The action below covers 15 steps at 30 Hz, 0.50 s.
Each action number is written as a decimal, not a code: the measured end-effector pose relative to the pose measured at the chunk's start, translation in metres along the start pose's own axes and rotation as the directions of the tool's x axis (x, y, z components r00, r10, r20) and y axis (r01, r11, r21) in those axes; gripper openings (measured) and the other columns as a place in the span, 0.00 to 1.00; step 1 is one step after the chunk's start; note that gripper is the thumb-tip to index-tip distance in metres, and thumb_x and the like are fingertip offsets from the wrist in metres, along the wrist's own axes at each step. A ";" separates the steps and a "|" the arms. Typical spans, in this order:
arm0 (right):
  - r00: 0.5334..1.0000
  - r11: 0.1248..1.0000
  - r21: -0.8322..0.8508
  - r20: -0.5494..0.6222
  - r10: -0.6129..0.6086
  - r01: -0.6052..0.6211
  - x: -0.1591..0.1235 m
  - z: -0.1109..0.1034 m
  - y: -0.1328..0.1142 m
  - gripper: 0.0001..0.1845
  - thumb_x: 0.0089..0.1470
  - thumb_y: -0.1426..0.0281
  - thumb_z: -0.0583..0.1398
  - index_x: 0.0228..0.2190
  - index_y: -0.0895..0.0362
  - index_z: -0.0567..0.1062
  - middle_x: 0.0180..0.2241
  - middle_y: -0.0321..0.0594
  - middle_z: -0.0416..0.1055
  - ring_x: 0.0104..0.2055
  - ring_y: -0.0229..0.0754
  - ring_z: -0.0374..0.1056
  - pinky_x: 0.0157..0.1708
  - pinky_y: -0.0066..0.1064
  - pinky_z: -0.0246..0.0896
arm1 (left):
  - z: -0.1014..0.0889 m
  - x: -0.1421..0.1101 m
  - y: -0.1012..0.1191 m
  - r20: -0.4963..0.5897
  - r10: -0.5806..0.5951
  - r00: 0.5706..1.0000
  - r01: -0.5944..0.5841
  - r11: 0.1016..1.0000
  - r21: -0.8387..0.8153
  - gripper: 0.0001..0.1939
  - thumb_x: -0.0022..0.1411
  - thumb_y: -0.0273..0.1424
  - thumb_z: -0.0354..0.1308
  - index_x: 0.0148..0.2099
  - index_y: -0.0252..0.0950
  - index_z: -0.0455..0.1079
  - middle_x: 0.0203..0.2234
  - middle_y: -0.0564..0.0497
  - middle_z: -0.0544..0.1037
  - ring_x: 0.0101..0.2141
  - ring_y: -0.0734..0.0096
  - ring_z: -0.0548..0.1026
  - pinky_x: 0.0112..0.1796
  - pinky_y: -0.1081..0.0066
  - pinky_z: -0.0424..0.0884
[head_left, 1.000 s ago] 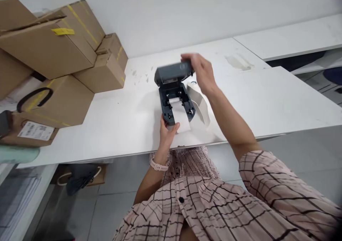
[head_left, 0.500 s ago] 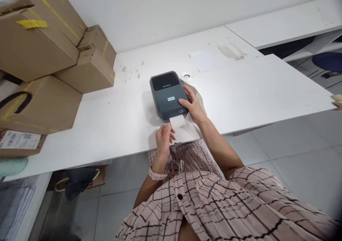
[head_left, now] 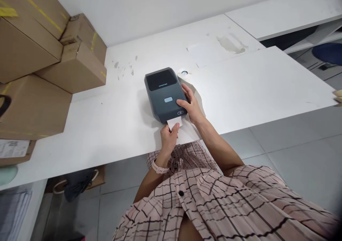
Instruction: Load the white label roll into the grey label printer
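Note:
A dark grey label printer point(head_left: 162, 93) stands closed on the white table point(head_left: 112, 127), near its front edge. A white label strip point(head_left: 175, 121) sticks out of its front slot. My left hand point(head_left: 169, 140) pinches the end of this strip between thumb and fingers. My right hand point(head_left: 190, 104) rests on the printer's right front corner, fingers curled over the lid beside a small button. A pale watch is on my left wrist.
Several cardboard boxes point(head_left: 40, 63) are stacked at the left of the table. A small white roll point(head_left: 184, 72) and a loose strip of backing paper lie just right of the printer. A white shelf unit point(head_left: 288, 16) stands at the right, and a bag point(head_left: 76, 182) lies under the table.
The printer's lid, held up by my right hand a second ago, is now down. My left hand let go of the printer's front and has taken hold of the label strip.

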State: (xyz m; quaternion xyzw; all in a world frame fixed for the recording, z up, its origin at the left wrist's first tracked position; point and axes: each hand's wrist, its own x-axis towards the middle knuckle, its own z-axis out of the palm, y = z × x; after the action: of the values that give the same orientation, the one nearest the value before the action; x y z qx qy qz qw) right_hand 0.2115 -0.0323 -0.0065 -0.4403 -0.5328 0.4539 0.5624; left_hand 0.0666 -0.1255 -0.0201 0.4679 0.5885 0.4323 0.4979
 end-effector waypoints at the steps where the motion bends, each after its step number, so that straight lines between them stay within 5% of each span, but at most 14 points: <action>1: 1.000 1.000 0.001 0.001 -0.003 0.003 0.000 0.000 0.000 0.53 0.52 0.41 0.63 0.71 0.46 0.53 0.71 0.45 0.58 0.72 0.57 0.57 0.70 0.56 0.58 | 0.000 0.000 0.000 0.002 0.000 1.000 0.000 1.000 0.019 0.25 0.58 0.52 0.64 0.23 0.38 0.64 0.14 0.56 0.65 0.18 0.77 0.64 0.23 0.72 0.60; 11: 0.999 0.997 -0.070 -0.024 -0.033 0.031 0.002 0.005 0.006 0.51 0.55 0.44 0.61 0.71 0.47 0.51 0.69 0.48 0.60 0.70 0.56 0.60 0.68 0.57 0.59 | 0.000 0.002 -0.007 -0.008 0.016 1.000 -0.016 1.000 -0.002 0.23 0.58 0.51 0.63 0.24 0.38 0.66 0.13 0.56 0.66 0.16 0.77 0.62 0.21 0.73 0.59; 15: 0.986 0.966 -0.213 -0.050 -0.158 0.144 -0.003 0.008 -0.007 0.43 0.59 0.50 0.59 0.69 0.47 0.55 0.70 0.47 0.60 0.70 0.55 0.59 0.67 0.55 0.58 | 0.001 0.004 -0.009 -0.022 0.004 1.000 -0.005 1.000 -0.026 0.22 0.57 0.50 0.64 0.26 0.38 0.67 0.13 0.57 0.67 0.15 0.77 0.63 0.20 0.73 0.59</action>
State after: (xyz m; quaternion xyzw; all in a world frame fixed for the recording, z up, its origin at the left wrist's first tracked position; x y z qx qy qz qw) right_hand 0.2042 -0.0363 0.0005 -0.4699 -0.5903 0.3365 0.5635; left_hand 0.0659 -0.1231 -0.0292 0.4579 0.5872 0.4463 0.4964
